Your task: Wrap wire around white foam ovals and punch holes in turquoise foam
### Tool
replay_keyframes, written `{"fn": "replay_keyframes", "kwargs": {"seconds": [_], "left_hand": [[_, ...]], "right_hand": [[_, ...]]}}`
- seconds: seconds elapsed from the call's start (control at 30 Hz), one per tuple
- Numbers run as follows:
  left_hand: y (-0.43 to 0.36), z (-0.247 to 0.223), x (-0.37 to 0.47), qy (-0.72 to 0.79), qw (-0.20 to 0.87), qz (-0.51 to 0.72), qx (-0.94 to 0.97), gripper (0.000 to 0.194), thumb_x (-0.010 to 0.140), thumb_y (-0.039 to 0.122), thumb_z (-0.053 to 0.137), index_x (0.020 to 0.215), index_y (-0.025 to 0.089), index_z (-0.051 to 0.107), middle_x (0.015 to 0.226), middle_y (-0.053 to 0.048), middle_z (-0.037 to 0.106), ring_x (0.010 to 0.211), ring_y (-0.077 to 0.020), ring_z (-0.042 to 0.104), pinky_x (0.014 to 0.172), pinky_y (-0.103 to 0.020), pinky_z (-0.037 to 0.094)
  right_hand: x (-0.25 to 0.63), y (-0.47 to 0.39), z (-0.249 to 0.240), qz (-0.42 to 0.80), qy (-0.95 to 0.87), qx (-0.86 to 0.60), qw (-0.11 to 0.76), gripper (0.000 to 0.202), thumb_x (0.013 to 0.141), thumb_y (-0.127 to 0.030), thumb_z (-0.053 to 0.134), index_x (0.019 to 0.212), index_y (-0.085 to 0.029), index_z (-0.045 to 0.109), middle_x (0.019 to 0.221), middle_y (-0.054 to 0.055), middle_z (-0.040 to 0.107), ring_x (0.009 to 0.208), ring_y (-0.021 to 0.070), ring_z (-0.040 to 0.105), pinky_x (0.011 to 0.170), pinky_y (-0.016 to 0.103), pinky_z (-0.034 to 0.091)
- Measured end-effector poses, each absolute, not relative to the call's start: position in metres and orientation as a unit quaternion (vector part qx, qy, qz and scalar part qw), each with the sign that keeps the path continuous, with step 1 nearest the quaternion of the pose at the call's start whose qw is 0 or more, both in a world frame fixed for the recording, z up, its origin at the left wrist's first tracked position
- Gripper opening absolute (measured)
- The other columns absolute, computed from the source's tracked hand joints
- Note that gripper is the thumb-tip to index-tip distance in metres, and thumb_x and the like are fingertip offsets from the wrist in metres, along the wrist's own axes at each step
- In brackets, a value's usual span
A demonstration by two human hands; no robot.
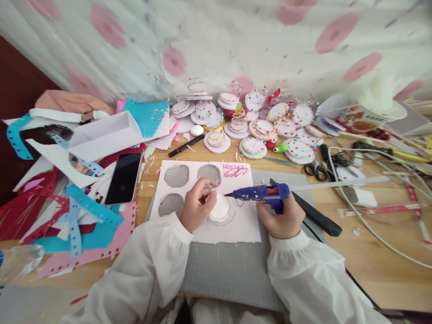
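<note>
My right hand (282, 218) is wrapped round a blue glue gun (258, 193), its dark nozzle pointing left. A long pale glue stick (340, 183) juts out of its back. Close to the nozzle, the fingertips of my left hand (200, 203) are pinched together; what they hold is too small to make out. Just below the nozzle and beside my left fingers lies a small white round piece (220, 210). It rests on a white sheet (232, 231) with several round holes cut through it and red scribbles in one corner. Under the sheet is a grey cutting mat (229, 270).
Paper scraps (74, 216) and a phone (123, 178) crowd the left. Several decorated paper discs (218, 140) line the back, with a black marker (185, 146) before them. Scissors (315, 171), a white cable (362, 220), a black tool (317, 215) and a paper tub (371, 118) stand right.
</note>
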State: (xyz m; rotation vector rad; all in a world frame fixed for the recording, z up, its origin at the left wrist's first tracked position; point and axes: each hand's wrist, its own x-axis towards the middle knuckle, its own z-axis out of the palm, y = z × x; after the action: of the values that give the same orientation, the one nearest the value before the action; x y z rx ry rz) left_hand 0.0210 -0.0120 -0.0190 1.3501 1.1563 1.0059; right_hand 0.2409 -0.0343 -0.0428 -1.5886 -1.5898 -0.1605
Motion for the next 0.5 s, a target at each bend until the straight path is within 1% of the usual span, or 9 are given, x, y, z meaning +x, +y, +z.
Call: {"fn": "replay_keyframes", "kwargs": {"seconds": [0.07, 0.13, 0.2, 0.3, 0.37, 0.43, 0.5], "left_hand": [[-0.012, -0.019, 0.021, 0.481, 0.526, 0.424, 0.559, 0.012, 0.088, 0.027, 0.051, 0.097, 0.020, 0.051, 0.051, 0.009, 0.035, 0.045, -0.0071, 0.028, 0.046, -0.020, 0.022], [-0.012, -0.018, 0.021, 0.478, 0.531, 0.428, 0.554, 0.013, 0.087, 0.028, 0.052, 0.096, 0.020, 0.051, 0.050, 0.009, 0.035, 0.044, -0.0070, 0.028, 0.046, -0.020, 0.022], [-0.012, -0.018, 0.021, 0.477, 0.534, 0.430, 0.550, 0.014, 0.086, 0.030, 0.053, 0.096, 0.020, 0.051, 0.050, 0.009, 0.035, 0.044, -0.0070, 0.028, 0.045, -0.020, 0.021], [-0.012, -0.018, 0.021, 0.476, 0.537, 0.432, 0.547, 0.016, 0.086, 0.031, 0.053, 0.096, 0.020, 0.050, 0.049, 0.010, 0.034, 0.042, -0.0069, 0.028, 0.044, -0.020, 0.021], [-0.012, -0.019, 0.020, 0.471, 0.540, 0.436, 0.545, 0.016, 0.086, 0.032, 0.053, 0.095, 0.020, 0.049, 0.049, 0.010, 0.035, 0.041, -0.0066, 0.027, 0.043, -0.019, 0.021], [-0.012, -0.020, 0.019, 0.463, 0.543, 0.444, 0.542, 0.017, 0.085, 0.032, 0.054, 0.095, 0.019, 0.048, 0.048, 0.011, 0.036, 0.041, -0.0063, 0.027, 0.043, -0.019, 0.020], [-0.012, -0.021, 0.018, 0.457, 0.541, 0.455, 0.540, 0.017, 0.084, 0.031, 0.055, 0.095, 0.020, 0.048, 0.048, 0.011, 0.036, 0.041, -0.0063, 0.027, 0.043, -0.018, 0.021]], "right_hand": [[0.239, -0.035, -0.043, -0.045, -0.624, -0.648, 0.434, 0.029, 0.065, -0.027, 0.068, 0.091, -0.020, 0.059, 0.057, -0.006, 0.054, 0.042, 0.0106, 0.050, 0.047, 0.025, 0.047], [0.237, -0.035, -0.042, -0.034, -0.611, -0.662, 0.433, 0.033, 0.065, -0.030, 0.069, 0.094, -0.020, 0.059, 0.057, -0.007, 0.053, 0.041, 0.0103, 0.050, 0.047, 0.024, 0.047], [0.235, -0.034, -0.040, -0.024, -0.602, -0.676, 0.425, 0.032, 0.064, -0.035, 0.069, 0.090, -0.021, 0.057, 0.054, -0.009, 0.048, 0.039, 0.0095, 0.047, 0.043, 0.023, 0.044], [0.233, -0.031, -0.038, 0.005, -0.584, -0.690, 0.428, 0.032, 0.063, -0.040, 0.071, 0.080, -0.021, 0.050, 0.052, -0.011, 0.040, 0.038, 0.0077, 0.040, 0.038, 0.020, 0.038], [0.234, -0.030, -0.038, 0.029, -0.568, -0.693, 0.443, 0.035, 0.064, -0.042, 0.071, 0.081, -0.021, 0.048, 0.057, -0.009, 0.042, 0.042, 0.0078, 0.042, 0.041, 0.020, 0.040], [0.239, -0.031, -0.037, 0.044, -0.550, -0.696, 0.461, 0.039, 0.065, -0.044, 0.071, 0.087, -0.020, 0.049, 0.064, -0.006, 0.048, 0.049, 0.0094, 0.047, 0.047, 0.023, 0.044], [0.250, -0.036, -0.034, 0.042, -0.532, -0.702, 0.471, 0.042, 0.066, -0.046, 0.071, 0.090, -0.018, 0.052, 0.069, -0.003, 0.052, 0.054, 0.0114, 0.050, 0.050, 0.025, 0.044]]}}
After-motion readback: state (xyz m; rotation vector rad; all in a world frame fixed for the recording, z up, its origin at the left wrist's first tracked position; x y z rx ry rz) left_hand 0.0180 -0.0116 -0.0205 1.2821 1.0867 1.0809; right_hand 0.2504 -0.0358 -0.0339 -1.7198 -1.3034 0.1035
